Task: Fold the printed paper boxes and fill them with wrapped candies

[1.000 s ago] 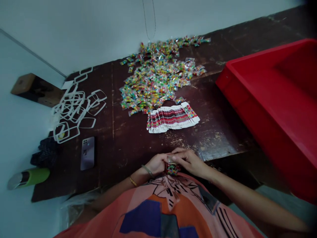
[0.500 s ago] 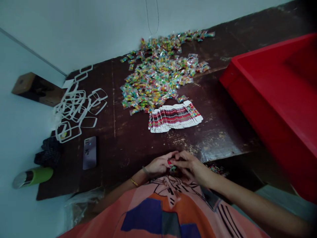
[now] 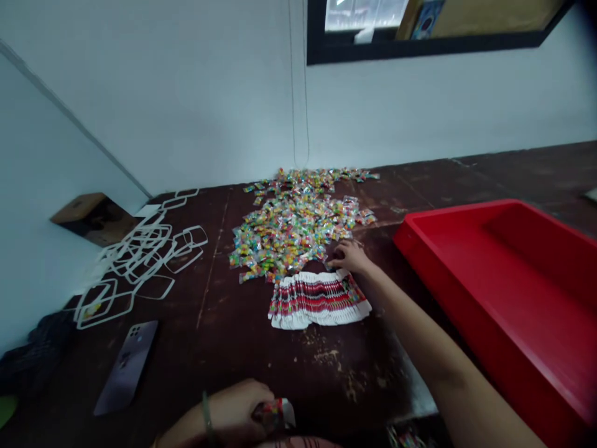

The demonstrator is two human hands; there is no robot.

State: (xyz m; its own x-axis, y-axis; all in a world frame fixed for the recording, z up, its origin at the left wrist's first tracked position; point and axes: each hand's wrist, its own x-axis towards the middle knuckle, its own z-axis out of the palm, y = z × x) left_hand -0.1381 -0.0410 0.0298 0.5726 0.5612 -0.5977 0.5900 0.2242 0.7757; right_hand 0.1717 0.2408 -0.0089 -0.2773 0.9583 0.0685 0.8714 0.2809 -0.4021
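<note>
My left hand (image 3: pixel 240 407) is at the table's front edge, closed around a small printed box (image 3: pixel 276 413) in red with a white flap sticking out. My right hand (image 3: pixel 351 256) reaches forward to the near right edge of a pile of small clear candy packets (image 3: pixel 293 227). Its fingers pinch down on one candy packet (image 3: pixel 330 265) there, partly hidden by the fingertips. Just below that hand lies a fanned row of flat printed cartons (image 3: pixel 317 300), red and white.
A large red tray (image 3: pixel 471 274) stands on the right. To the left are a heap of white frame-like loops (image 3: pixel 144 252), a phone (image 3: pixel 127 367) and a brown box (image 3: pixel 96 218). More small packets (image 3: pixel 408 437) show below the table's front edge. Two cords hang on the wall.
My right hand has left the left hand and reached forward to the candy pile. The left hand keeps the small box, now further left. The view has tilted up, showing a window.
</note>
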